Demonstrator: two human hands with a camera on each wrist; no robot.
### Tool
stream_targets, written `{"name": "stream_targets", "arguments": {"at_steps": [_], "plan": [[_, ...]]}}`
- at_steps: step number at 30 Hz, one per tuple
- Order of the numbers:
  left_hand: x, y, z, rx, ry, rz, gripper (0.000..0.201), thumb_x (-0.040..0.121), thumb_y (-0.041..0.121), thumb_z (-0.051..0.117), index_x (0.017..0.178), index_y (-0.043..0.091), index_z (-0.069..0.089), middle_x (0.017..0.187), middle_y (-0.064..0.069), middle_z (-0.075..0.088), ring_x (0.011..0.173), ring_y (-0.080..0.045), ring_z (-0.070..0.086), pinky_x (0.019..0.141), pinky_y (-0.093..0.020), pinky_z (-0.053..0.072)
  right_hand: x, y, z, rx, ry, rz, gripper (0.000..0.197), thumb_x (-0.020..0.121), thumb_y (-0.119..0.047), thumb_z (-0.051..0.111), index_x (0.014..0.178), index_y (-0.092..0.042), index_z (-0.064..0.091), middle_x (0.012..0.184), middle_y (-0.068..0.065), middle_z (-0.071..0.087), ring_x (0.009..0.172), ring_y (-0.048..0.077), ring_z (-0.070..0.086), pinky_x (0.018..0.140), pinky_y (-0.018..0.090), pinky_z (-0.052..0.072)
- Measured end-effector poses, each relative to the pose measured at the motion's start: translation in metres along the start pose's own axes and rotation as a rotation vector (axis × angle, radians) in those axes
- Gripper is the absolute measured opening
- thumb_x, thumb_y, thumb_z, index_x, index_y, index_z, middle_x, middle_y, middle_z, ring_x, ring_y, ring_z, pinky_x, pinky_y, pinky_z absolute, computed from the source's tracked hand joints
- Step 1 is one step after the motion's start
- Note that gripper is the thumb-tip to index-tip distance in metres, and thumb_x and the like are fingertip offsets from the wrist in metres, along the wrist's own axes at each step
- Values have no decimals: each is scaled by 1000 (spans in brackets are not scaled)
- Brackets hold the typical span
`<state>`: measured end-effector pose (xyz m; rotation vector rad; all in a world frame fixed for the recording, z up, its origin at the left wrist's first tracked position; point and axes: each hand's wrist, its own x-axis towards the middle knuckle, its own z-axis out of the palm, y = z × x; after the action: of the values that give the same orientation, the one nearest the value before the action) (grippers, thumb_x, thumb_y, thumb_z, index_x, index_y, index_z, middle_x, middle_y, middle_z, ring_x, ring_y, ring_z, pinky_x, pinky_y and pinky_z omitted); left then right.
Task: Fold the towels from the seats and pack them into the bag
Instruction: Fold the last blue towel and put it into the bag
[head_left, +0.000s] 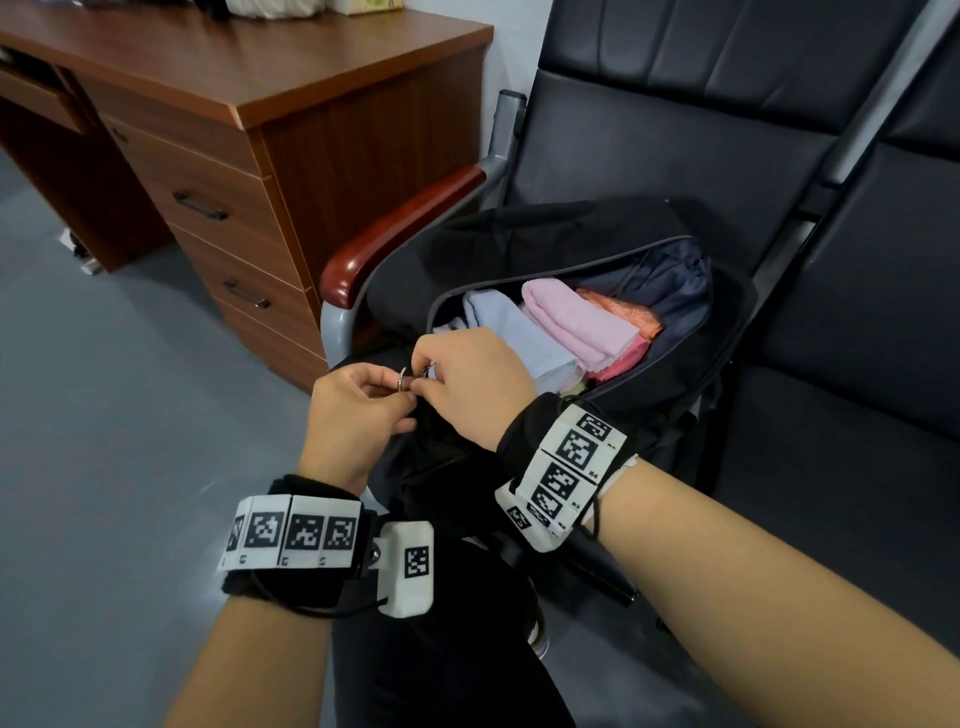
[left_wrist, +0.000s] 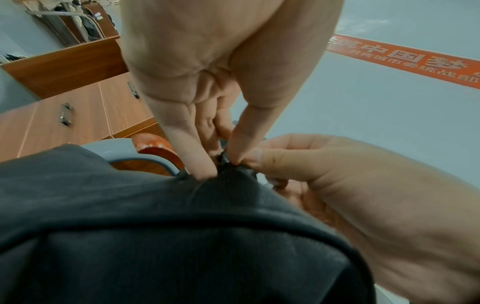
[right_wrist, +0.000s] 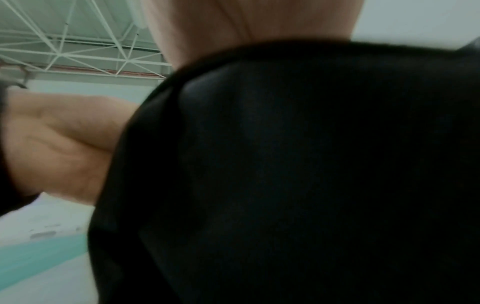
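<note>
A black bag (head_left: 519, 244) lies open on a black seat (head_left: 649, 156). Inside it are folded towels: a pale blue one (head_left: 519, 332), a pink one (head_left: 576, 322) and an orange one (head_left: 623, 312). Both hands meet at the bag's near corner. My left hand (head_left: 405, 389) pinches a zipper pull with a metal ring (head_left: 402, 378). My right hand (head_left: 426, 371) pinches the zipper right beside it. In the left wrist view the left fingertips (left_wrist: 207, 172) and the right hand (left_wrist: 259, 160) press together on the dark bag fabric (left_wrist: 155, 226). That fabric (right_wrist: 285, 164) fills the right wrist view.
A wooden desk with drawers (head_left: 223, 208) stands to the left, close to the seat's red-brown armrest (head_left: 395, 228). A second black seat (head_left: 883, 312) adjoins on the right. Grey floor (head_left: 104, 415) lies at the left. My leg in dark trousers (head_left: 441, 649) is below the bag.
</note>
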<state>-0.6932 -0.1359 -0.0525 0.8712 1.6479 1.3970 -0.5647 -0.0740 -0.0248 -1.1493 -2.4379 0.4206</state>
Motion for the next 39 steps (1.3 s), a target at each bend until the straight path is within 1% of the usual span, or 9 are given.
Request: {"name": "stream_targets", "arguments": {"at_steps": [6,12,17,20,24,27,31,33,39], "plan": [[-1,3,3,-21,-12,-59,16,88,-5,63,76,5,62,81,-14,64,76,-18,65,59,-21,59,-1,-2,0,262,16,100,14,84,-21,70,74,-21,61,65,-8,58,63,5,52,62,12,39],[1,5,-3,-197,26,-157,21,97,10,57,77,10,60,64,2,63,60,-6,61,56,-23,56,-2,-7,-10,377,-35,77,7,87,-8,68,83,-14,65,69,1,65,56,6,55,70,29,52],[5,12,-11,-303,237,-112,16,96,9,55,81,12,59,66,2,62,53,-5,60,47,-20,48,4,-8,-29,409,109,31,17,82,-6,70,81,-21,62,64,-3,62,60,5,55,63,13,39],[8,14,-21,-285,320,-30,16,97,11,54,82,17,55,76,2,60,62,-6,61,59,-23,54,9,14,-43,418,193,105,29,77,-6,72,75,-30,55,58,-7,58,51,4,55,61,22,42],[10,11,-36,-313,432,-10,17,95,11,52,79,18,52,76,2,57,64,-8,59,55,-21,55,-7,77,-56,384,314,315,33,79,-3,71,71,-28,51,61,3,59,53,17,56,62,34,48],[11,4,-33,-133,500,-16,3,87,9,55,86,12,53,74,-3,53,69,-20,54,52,-24,50,-20,106,-56,432,382,409,29,81,-3,70,74,-25,52,66,13,64,47,13,56,56,32,46],[-3,17,-9,322,484,240,39,79,18,66,116,23,55,111,-4,57,108,-27,56,94,-44,49,-23,110,-47,461,301,324,23,83,-3,68,78,-21,55,61,9,63,38,9,55,47,19,44],[-18,29,21,602,364,387,39,75,29,70,114,31,63,122,-1,55,122,-30,49,105,-54,40,-24,111,-47,483,282,317,17,84,-4,69,81,-16,57,61,7,63,40,9,57,46,15,43],[-27,25,117,1103,134,375,46,73,38,82,116,43,66,145,5,44,147,-25,22,110,-77,0,-41,117,-49,577,198,278,15,86,-7,70,85,-18,59,62,3,62,46,16,63,44,14,41]]}}
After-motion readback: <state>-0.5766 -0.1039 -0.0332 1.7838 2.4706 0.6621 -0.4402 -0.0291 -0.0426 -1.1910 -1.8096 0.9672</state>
